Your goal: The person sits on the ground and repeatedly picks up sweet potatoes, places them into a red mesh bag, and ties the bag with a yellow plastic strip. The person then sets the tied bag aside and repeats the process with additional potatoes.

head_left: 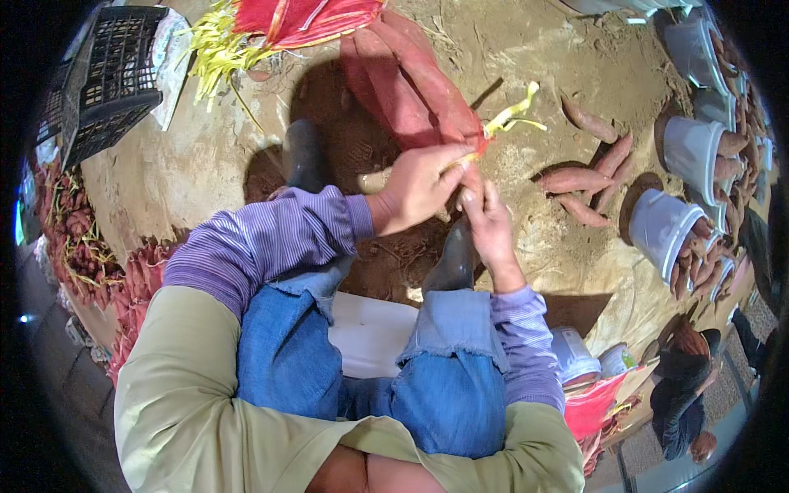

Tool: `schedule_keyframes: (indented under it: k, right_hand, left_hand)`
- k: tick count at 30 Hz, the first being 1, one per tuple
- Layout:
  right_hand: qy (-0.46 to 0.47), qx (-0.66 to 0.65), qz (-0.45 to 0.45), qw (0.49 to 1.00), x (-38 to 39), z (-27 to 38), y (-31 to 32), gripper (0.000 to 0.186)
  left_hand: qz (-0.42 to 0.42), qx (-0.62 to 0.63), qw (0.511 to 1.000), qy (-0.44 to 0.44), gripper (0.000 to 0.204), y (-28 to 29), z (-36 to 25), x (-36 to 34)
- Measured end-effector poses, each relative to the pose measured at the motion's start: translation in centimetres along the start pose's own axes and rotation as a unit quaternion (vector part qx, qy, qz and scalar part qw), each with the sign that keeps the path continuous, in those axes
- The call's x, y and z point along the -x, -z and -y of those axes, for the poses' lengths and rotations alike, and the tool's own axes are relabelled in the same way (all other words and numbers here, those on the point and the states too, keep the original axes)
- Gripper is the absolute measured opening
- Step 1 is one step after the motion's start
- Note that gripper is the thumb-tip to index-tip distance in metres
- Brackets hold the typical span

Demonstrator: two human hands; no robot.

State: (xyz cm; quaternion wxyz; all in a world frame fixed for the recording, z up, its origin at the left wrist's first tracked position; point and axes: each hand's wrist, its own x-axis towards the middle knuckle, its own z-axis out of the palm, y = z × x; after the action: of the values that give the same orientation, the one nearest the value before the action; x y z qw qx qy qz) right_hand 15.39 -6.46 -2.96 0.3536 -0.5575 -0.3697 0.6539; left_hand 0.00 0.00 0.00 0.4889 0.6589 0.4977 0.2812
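A red mesh bag (394,74) filled with long sweet potatoes lies beyond my boots, its gathered neck toward me and a yellow tie (514,111) sticking up there. My left hand (419,185) is closed on the neck of the bag, thumb and fingers pinched. Just below it to the right, my right hand (489,226) is closed on the gathered end, its thumb raised against it. Several loose sweet potatoes (575,177) lie to the right of the bag. Another red mesh bag (296,16) with a heap of yellow ties (218,53) lies at the top.
Pale tubs (657,238) of sweet potatoes line the right. A black crate (107,90) stands at upper left, above piled sweet potatoes (78,230). A white seat (370,324) is between my legs. Another person (682,394) is at lower right.
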Motion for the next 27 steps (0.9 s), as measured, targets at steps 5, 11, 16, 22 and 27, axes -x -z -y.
schedule_keyframes:
  k: [5, 11, 16, 22, 27]
  right_hand:
    - [0.176, 0.216, -0.049, 0.959, -7.1, 2.2, -3.3, 0.013]
    - [0.213, 0.339, -0.152, 0.904, -8.0, 0.5, -3.7, 0.031]
    - [0.169, 0.357, -0.129, 0.909, -7.7, -0.3, -3.4, 0.033]
    - [0.070, 0.304, -0.042, 0.949, -8.2, -0.6, -1.8, 0.031]
    - [0.119, 0.170, -0.057, 0.977, -8.5, 0.1, -3.5, 0.032]
  left_hand:
    - [0.043, -0.064, 0.996, -0.054, 0.023, 0.4, -0.7, -0.3]
    - [-0.352, -0.208, 0.912, 0.040, 0.054, 3.9, 7.1, -6.2]
    - [-0.303, -0.050, 0.918, 0.250, 0.089, 5.0, 8.5, -9.0]
    - [-0.245, -0.069, 0.950, 0.181, 0.079, 7.0, 12.6, -9.8]
    - [-0.232, -0.041, 0.953, 0.189, 0.075, 7.6, 12.6, -9.7]
